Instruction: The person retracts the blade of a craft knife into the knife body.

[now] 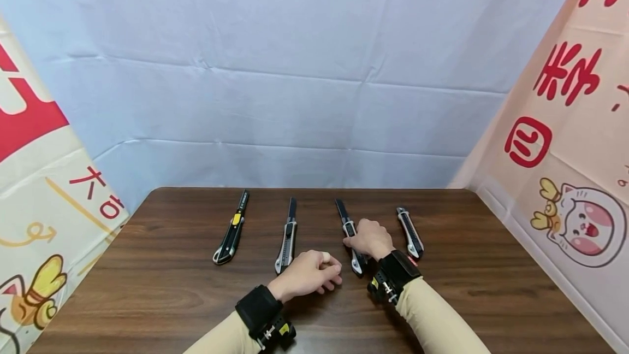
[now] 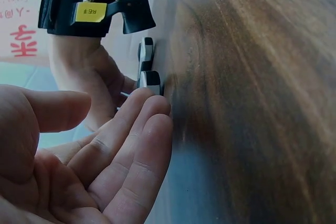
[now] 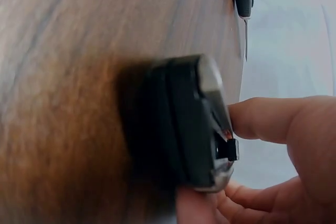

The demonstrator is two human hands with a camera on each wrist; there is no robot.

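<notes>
Utility knife (image 1: 351, 236) under right hand (image 1: 369, 238), blade tip (image 3: 245, 39) — right wrist only

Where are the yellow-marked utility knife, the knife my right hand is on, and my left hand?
Yellow-marked utility knife (image 1: 231, 231): head view, on the middle of its black handle.
Knife under the right hand (image 1: 342, 213): head view, on its bare front end.
Left hand (image 1: 307, 273): head view, on the back of the hand.
</notes>
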